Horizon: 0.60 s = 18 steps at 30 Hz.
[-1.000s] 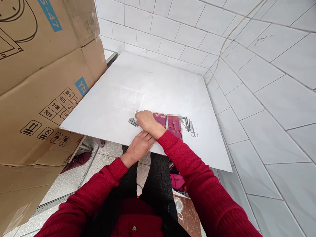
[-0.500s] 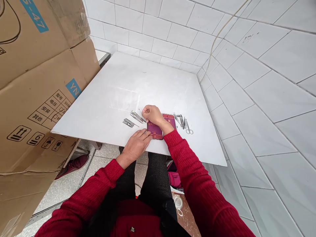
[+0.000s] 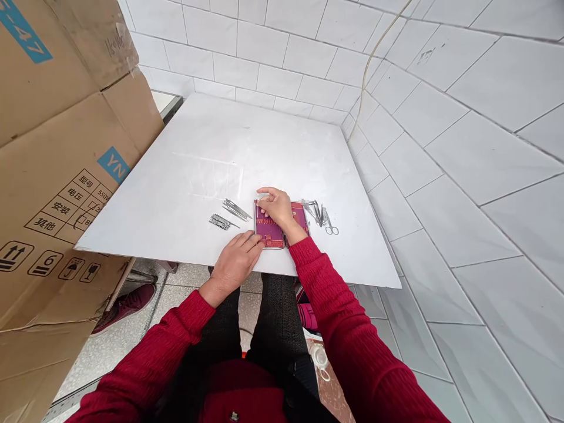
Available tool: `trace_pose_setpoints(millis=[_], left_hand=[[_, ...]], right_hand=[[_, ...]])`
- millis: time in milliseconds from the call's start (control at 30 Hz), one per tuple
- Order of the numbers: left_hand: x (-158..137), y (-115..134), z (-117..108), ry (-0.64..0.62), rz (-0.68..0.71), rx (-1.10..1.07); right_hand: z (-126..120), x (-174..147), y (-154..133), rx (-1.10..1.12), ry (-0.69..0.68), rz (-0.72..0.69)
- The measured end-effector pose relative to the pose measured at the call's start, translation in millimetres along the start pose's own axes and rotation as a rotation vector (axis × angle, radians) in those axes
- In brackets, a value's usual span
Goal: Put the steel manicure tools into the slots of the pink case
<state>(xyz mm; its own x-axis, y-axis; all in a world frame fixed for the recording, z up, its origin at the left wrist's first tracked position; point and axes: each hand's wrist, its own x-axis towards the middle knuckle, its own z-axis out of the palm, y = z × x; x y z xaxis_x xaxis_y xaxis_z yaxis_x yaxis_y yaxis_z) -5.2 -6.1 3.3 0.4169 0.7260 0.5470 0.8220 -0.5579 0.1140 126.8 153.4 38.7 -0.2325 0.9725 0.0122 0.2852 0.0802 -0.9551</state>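
The open case has a thin metallic-looking rim; its purple lining is smooth and mostly matt, and whether it is cloth or leatherette cannot be determined. The scissors, slender tools and small implements show bright, polished metal. The tabletop is smooth with a low sheen and faint surface marks. The carton is matt corrugated cardboard, creased, with glossy tape. The wall tiles present a smooth, semi-gloss glaze. The sleeves are crinkled matt cloth; the trousers are coarse-woven fabric.
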Motion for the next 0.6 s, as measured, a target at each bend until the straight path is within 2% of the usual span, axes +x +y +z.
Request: trace_pose_setpoints(millis=[200, 400, 600], left_hand=[[0, 0, -2, -0.020, -0.011, -0.040], [0, 0, -1, -0.018, 0.004, -0.011], [1, 0, -1, -0.013, 0.003, -0.019]], right_hand=[[0, 0, 6, -0.092, -0.001, 0.004], [-2, -5, 6, -0.352, 0.057, -0.111], [-3, -11, 2, -0.502, 0.065, -0.212]])
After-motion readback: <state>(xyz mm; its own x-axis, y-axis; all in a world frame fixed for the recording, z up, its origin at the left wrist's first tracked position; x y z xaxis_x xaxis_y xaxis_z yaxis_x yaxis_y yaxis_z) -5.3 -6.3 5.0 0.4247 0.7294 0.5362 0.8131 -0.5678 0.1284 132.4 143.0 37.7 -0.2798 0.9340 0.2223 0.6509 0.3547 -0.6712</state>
